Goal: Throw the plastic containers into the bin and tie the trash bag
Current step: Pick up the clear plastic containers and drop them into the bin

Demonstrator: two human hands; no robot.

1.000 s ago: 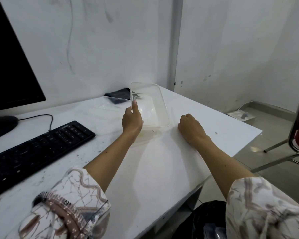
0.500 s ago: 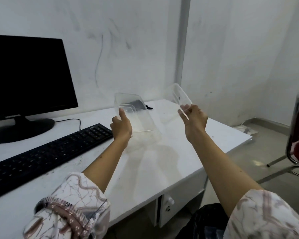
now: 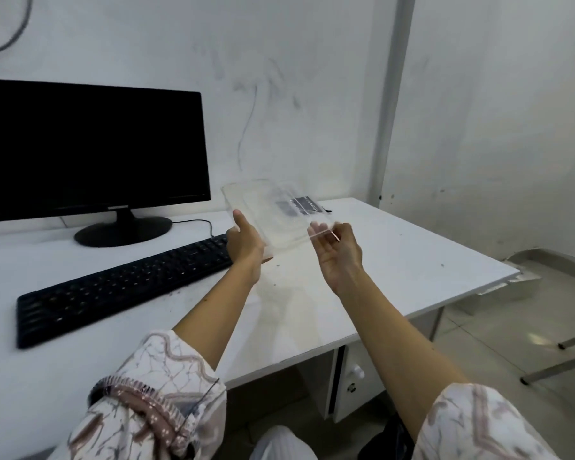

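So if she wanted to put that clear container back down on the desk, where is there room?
Bare desk lies right of the keyboard, out to the right edge, and in front of the keyboard toward her. The left is crowded: the monitor, its stand, and the keyboard. A dark object sits at the back near the wall.

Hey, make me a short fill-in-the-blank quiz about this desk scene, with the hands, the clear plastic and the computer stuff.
1. The clear plastic container is held above the white ____.
2. The left hand and the right hand hold it from ____ sides.
3. The black keyboard lies in front of the ____, whose screen is dark.
4. Under the desk is a white ____ with a round knob.

Missing words: desk; opposite; monitor; drawer
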